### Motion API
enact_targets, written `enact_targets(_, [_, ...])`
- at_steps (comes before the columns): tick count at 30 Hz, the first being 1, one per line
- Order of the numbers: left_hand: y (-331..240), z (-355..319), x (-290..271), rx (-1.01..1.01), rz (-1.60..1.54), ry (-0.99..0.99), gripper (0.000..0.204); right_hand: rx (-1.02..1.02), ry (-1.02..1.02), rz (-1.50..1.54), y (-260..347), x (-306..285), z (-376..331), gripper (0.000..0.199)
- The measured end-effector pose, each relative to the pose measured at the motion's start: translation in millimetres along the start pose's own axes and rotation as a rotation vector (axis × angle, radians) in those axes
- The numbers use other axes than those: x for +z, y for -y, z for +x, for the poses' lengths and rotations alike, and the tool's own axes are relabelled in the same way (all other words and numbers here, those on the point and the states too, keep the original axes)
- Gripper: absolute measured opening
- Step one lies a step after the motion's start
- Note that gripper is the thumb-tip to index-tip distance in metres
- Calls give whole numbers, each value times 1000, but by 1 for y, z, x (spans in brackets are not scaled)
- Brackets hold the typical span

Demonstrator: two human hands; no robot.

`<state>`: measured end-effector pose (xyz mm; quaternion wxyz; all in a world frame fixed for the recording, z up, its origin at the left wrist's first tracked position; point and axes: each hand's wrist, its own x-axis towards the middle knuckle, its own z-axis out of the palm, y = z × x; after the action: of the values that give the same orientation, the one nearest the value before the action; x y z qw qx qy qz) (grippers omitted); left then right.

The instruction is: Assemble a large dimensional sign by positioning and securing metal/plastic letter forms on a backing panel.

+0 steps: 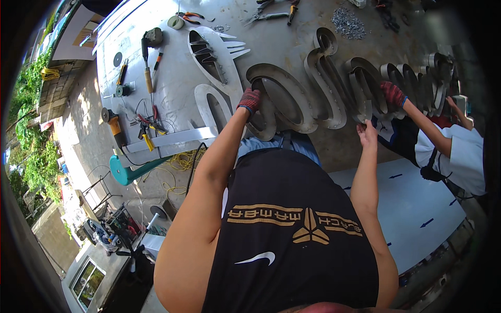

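A long script-shaped sheet-metal letter sign [292, 112] with raised side walls lies across the metal-topped table, its lower part reaching over the near edge. My left hand [250, 100], in a red and dark knitted glove, is closed on the wall of a letter left of the middle. Further right, my bare right hand [367, 134] pinches the sign's near edge, beside a short upright metal strip [368, 110]. At the left end, a flat bright metal piece [222, 57] extends from beneath the raised walls.
A co-worker's gloved hand [392, 95] touches the sign at right. Pliers [189, 16], a hammer [146, 46], an angle grinder [112, 125] and wires lie on the table [172, 94]. Metal scraps [347, 23] are heaped at the back. Yellow cord [182, 160] lies below.
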<state>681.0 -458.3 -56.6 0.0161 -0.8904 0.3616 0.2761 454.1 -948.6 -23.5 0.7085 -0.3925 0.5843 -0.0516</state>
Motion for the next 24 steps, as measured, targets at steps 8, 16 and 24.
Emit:
enact_targets(8, [-7,0,-14,100,265,35,31,-18,9,73,-14,1,2,19])
enact_targets(16, [17,5,2,-157,-350,45,52,-9,-73,73,-24,26,4,20])
enact_targets(24, [28,3,19,-92,-351,-66,60,-40,-97,33,-23,24,4,14])
